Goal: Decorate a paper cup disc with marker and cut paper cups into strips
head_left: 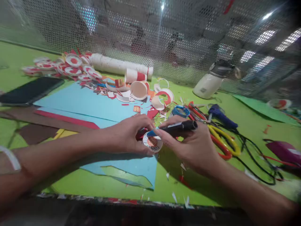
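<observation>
My left hand (134,133) pinches a small round white paper disc (158,147) by its left edge. The disc has a red-and-orange printed centre and small dark marks round its rim. In my right hand (196,149) is a black marker pen (178,127), gripped between thumb and fingers. Its blue front end lies over the upper part of the disc; whether the tip touches the surface I cannot tell. Both hands are above light blue paper sheets (87,105) near the middle of the green table (175,191).
Behind my hands lie cut paper cups (139,90), scraps and a pile of red-and-white discs (72,71). A phone (33,89) is at left. On the right are yellow-handled scissors (224,139), a blue glue gun (222,116) with its cord, and a white bottle (208,84).
</observation>
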Tool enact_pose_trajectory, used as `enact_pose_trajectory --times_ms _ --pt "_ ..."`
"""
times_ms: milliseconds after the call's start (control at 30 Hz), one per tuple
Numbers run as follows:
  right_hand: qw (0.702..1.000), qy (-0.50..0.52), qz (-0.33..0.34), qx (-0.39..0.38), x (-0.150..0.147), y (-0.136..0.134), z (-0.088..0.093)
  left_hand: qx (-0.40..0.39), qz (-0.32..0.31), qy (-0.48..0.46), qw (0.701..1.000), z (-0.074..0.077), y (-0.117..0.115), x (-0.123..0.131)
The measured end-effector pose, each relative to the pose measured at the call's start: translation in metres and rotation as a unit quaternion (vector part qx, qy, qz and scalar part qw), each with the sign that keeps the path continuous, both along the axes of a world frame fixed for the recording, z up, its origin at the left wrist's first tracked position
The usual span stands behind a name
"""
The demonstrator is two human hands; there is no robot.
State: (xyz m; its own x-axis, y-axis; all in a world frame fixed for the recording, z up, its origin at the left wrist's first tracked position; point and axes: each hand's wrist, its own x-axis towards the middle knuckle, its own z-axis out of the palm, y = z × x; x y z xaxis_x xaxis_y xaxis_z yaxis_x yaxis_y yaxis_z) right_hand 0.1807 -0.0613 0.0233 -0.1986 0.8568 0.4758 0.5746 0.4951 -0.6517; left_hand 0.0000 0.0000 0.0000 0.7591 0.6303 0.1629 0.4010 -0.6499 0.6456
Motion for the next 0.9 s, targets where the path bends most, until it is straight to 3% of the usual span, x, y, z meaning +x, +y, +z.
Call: enact_pose_trajectory --times_ms 300,567,700,900 --pt "0.997 -0.060 0.043 0.028 0.0012 -0.0021 0.0028 0.001 -0.006 -0.007 1.000 0.0010 -0.0006 -0.0007" --pt "0.997 0.077 0.000 0.013 -0.0017 0.0005 -0.0015 -0.012 0.006 0.018 1.000 0.0033 -0.0010 -0.0016" --pt "0.991 0.114 -0.054 0.031 -0.0011 -0.0009 0.0019 -0.008 0.006 0.014 1.000 0.0034 -0.0011 -0.0021" --pt "0.997 0.061 -0.054 0.020 -0.0002 0.0009 0.0043 -0.018 0.019 0.013 1.000 0.0030 -0.0019 -0.0024"
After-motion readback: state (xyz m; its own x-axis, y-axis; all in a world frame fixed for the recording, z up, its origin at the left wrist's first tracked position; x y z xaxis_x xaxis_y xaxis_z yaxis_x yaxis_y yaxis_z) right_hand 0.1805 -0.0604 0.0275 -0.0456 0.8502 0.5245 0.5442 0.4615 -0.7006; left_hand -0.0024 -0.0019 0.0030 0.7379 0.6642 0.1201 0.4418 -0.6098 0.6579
